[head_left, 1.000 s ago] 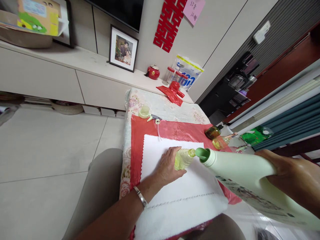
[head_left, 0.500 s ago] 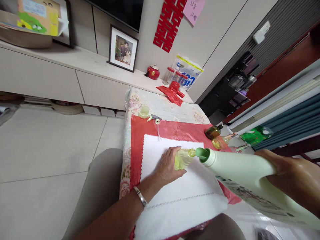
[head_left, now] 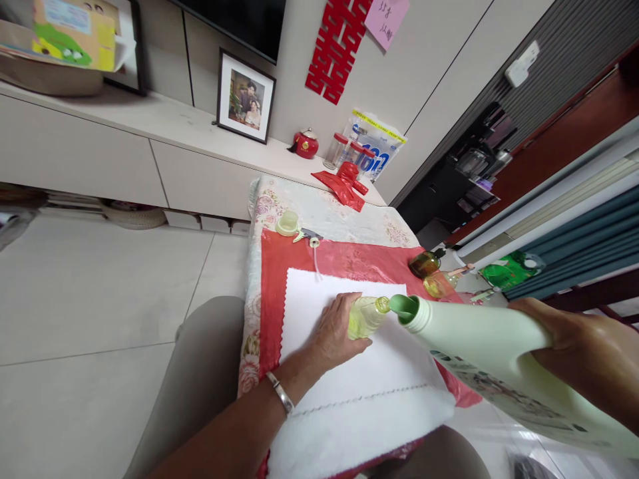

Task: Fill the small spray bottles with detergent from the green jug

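Observation:
My left hand (head_left: 334,330) is wrapped round a small clear yellow-green bottle (head_left: 365,315) that stands on a white cloth (head_left: 344,392). My right hand (head_left: 574,346) grips a large pale green jug (head_left: 499,362), tilted so that its green spout (head_left: 403,307) meets the small bottle's open neck. A silver bracelet (head_left: 280,392) sits on my left wrist.
A red sheet (head_left: 349,261) lies under the cloth on a floral tablecloth (head_left: 324,213). On it are a pale green cap (head_left: 288,223), a spray pump head with its tube (head_left: 312,238), an amber bottle (head_left: 425,264) and a yellow bottle (head_left: 439,285). Red packets (head_left: 344,185) lie farther back.

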Available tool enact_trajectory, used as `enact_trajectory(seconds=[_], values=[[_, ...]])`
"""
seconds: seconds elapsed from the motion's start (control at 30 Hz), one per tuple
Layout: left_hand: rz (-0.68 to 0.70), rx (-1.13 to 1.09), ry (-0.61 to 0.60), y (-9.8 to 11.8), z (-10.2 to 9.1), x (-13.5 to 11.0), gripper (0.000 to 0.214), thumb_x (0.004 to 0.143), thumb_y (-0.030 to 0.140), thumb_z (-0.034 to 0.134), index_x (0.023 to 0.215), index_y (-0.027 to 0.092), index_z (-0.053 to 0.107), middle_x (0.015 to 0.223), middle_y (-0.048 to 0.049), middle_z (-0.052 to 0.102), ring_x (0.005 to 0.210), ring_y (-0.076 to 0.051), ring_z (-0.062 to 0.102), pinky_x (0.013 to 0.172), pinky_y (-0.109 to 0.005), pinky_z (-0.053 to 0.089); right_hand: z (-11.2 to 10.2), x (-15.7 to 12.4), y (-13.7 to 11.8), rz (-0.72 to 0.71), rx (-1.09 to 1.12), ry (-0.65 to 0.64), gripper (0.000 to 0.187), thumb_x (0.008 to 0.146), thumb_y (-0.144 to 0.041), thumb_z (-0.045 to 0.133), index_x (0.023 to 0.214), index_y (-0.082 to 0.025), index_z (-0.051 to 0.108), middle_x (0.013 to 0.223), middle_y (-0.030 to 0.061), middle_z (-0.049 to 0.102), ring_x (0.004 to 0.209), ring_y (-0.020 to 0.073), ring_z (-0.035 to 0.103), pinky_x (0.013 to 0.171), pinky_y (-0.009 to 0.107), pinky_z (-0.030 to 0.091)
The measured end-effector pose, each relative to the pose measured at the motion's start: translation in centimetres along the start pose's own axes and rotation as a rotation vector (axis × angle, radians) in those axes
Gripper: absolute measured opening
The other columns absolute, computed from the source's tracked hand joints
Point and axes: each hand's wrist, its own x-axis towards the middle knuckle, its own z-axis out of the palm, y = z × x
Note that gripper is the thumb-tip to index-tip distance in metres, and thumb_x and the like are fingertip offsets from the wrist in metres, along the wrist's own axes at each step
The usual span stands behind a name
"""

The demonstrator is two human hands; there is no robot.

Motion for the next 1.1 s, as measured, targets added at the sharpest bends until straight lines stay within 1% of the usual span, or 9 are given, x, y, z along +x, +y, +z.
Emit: enact_trajectory(seconds=[0.2, 0.33, 0.43, 0.53, 0.63, 0.8, 0.93, 1.1], values=[[0.004, 0.002, 0.004, -0.13, 0.06, 0.07, 0.089, 0.062, 0.017, 0.080, 0.139, 0.025, 0.036, 0.136, -0.0104, 0.052, 0.126, -0.032, 0.050, 0.109, -0.052, 0.042, -0.13, -0.10, 0.00, -0.022, 0.000, 0.004, 0.032, 0.066, -0.031, 0.051, 0.095, -0.038, 0.062, 0.072, -0.0020, 0.067, 0.068, 0.0242, 0.066, 0.060, 0.034, 0.044], [0.003, 0.002, 0.008, -0.16, 0.02, -0.01, 0.089, 0.062, 0.017, 0.080, 0.139, 0.027, 0.036, 0.135, -0.0097, 0.052, 0.126, -0.033, 0.051, 0.109, -0.053, 0.042, -0.42, -0.04, -0.38, 0.009, 0.000, -0.015, 0.032, 0.064, -0.031, 0.052, 0.093, -0.038, 0.062, 0.069, -0.0019, 0.066, 0.067, 0.0246, 0.065, 0.060, 0.034, 0.044], [0.004, 0.001, 0.007, -0.09, 0.03, -0.07, 0.089, 0.062, 0.017, 0.080, 0.139, 0.027, 0.036, 0.136, -0.0095, 0.052, 0.126, -0.033, 0.051, 0.109, -0.053, 0.042, -0.31, 0.04, -0.20, -0.014, 0.029, 0.012, 0.033, 0.062, -0.031, 0.053, 0.093, -0.037, 0.063, 0.069, -0.0015, 0.066, 0.065, 0.0248, 0.065, 0.058, 0.034, 0.043], [0.002, 0.003, 0.006, -0.02, 0.02, -0.09, 0.088, 0.062, 0.017, 0.080, 0.138, 0.026, 0.037, 0.136, -0.0099, 0.053, 0.126, -0.033, 0.051, 0.108, -0.053, 0.042, -0.14, 0.09, 0.05, -0.030, 0.012, 0.036, 0.034, 0.062, -0.032, 0.053, 0.094, -0.038, 0.063, 0.067, -0.0021, 0.066, 0.064, 0.0246, 0.066, 0.058, 0.034, 0.043], [0.006, 0.003, 0.006, -0.03, 0.00, -0.08, 0.088, 0.062, 0.016, 0.080, 0.138, 0.026, 0.037, 0.136, -0.0100, 0.053, 0.126, -0.033, 0.051, 0.108, -0.053, 0.042, -0.13, 0.05, 0.01, 0.005, 0.004, 0.004, 0.034, 0.063, -0.032, 0.052, 0.095, -0.039, 0.062, 0.067, -0.0031, 0.066, 0.065, 0.0238, 0.066, 0.059, 0.033, 0.043], [0.009, 0.002, 0.007, -0.13, 0.07, -0.05, 0.088, 0.062, 0.016, 0.080, 0.138, 0.025, 0.037, 0.135, -0.0104, 0.053, 0.126, -0.032, 0.051, 0.108, -0.053, 0.042, -0.04, -0.01, 0.09, -0.032, -0.005, 0.004, 0.032, 0.066, -0.031, 0.050, 0.095, -0.039, 0.061, 0.071, -0.0030, 0.066, 0.068, 0.0232, 0.066, 0.061, 0.033, 0.043], [0.013, 0.001, 0.012, -0.23, 0.14, -0.05, 0.089, 0.062, 0.016, 0.080, 0.139, 0.026, 0.037, 0.136, -0.0102, 0.053, 0.126, -0.032, 0.051, 0.108, -0.053, 0.042, -0.07, 0.06, 0.12, -0.005, -0.034, -0.016, 0.034, 0.067, -0.030, 0.051, 0.099, -0.039, 0.060, 0.073, -0.0029, 0.067, 0.069, 0.0231, 0.065, 0.062, 0.033, 0.044], [0.018, -0.003, 0.013, -0.30, 0.19, -0.06, 0.089, 0.062, 0.017, 0.080, 0.139, 0.026, 0.037, 0.136, -0.0101, 0.053, 0.126, -0.032, 0.051, 0.108, -0.052, 0.042, -0.39, 0.03, -0.29, 0.000, -0.009, -0.050, 0.031, 0.067, -0.030, 0.051, 0.096, -0.040, 0.061, 0.071, -0.0037, 0.066, 0.068, 0.0225, 0.065, 0.062, 0.033, 0.044]])
